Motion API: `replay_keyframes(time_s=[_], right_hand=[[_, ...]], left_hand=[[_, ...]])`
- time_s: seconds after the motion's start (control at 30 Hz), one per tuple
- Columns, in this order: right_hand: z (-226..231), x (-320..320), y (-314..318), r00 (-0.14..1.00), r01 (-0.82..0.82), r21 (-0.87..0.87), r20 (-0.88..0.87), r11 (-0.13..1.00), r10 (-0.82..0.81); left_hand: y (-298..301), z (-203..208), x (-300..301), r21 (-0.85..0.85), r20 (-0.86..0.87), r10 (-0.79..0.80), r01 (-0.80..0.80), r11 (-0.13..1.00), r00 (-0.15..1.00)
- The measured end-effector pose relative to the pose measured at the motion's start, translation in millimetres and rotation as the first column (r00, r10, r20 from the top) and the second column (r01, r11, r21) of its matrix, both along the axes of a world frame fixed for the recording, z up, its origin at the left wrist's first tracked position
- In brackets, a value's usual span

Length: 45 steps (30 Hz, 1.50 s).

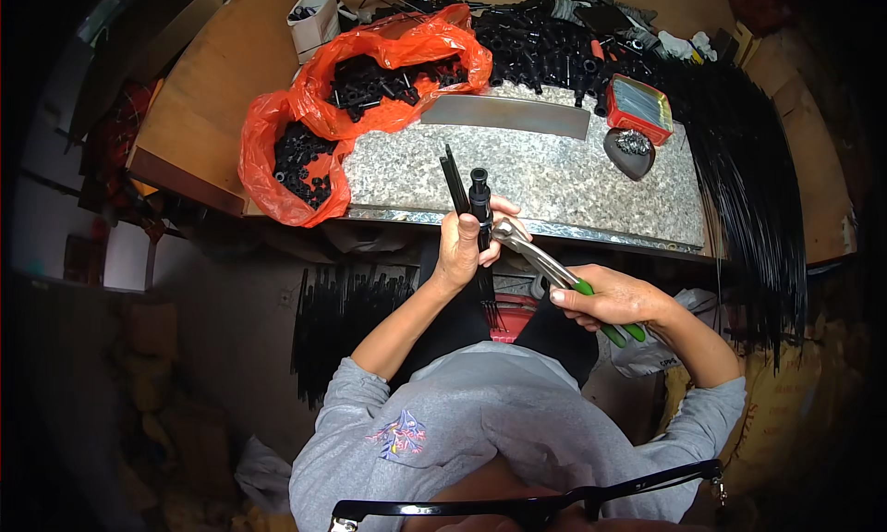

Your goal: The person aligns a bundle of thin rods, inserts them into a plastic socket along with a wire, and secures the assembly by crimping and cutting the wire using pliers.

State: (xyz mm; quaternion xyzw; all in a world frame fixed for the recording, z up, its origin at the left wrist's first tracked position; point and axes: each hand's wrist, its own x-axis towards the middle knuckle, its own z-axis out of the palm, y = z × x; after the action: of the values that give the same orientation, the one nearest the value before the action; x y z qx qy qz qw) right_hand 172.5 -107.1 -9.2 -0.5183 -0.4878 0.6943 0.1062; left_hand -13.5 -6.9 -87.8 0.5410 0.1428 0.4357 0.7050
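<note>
Upright, a bundle of black rods (459,195) with a black cap fitting (479,192) sits gripped in the left hand (459,247), fingers closed round it. The right hand (610,301) clasps green-handled pliers (554,273), nose apparently at the bundle (hard to see). Both stay just off the table (545,176) edge, over the lap's open room.

A small workshop for hand assembly. A speckled stone slab (554,176) serves as a bench on wooden boards (217,79). At eleven o'clock orange plastic bags (370,70) spill black plastic fittings (388,81); more are heaped at twelve. Long black rods (753,190) fan down at three o'clock. Pliers (554,273) with green handles are in use at the centre.
</note>
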Motion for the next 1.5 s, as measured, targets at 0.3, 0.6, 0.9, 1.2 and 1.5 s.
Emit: replay_keyframes(time_s=[0.3, 0.6, 0.9, 1.2, 1.5], right_hand=[[7, -17, -9, 0.977, -0.041, 0.255, 0.212, 0.966, -0.014], [-61, 20, 13, 0.752, -0.029, 0.714, 0.477, 0.700, -0.456], [-38, -2, -16, 0.719, -0.324, 0.847, 0.510, 0.422, -0.472], [-59, -1, -82, 0.822, 0.556, 0.734, -0.418, 0.390, -0.385], [-76, -17, -35, 0.919, 0.290, 0.787, -0.071, 0.545, -0.387]], left_hand=[[-12, 5, 0, 0.038, -0.066, 0.123, -0.121, 0.992, 0.990], [-22, 20, -2, 0.143, -0.226, 0.486, -0.464, 0.874, 0.844], [-43, 65, -60, -0.001, 0.157, 0.697, -0.706, 0.709, 0.700], [-34, -18, -57, -0.708, 0.147, 0.544, -0.296, 0.641, 0.826], [-88, -237, 7, -0.968, 0.245, -0.523, 0.238, -0.081, 0.816]])
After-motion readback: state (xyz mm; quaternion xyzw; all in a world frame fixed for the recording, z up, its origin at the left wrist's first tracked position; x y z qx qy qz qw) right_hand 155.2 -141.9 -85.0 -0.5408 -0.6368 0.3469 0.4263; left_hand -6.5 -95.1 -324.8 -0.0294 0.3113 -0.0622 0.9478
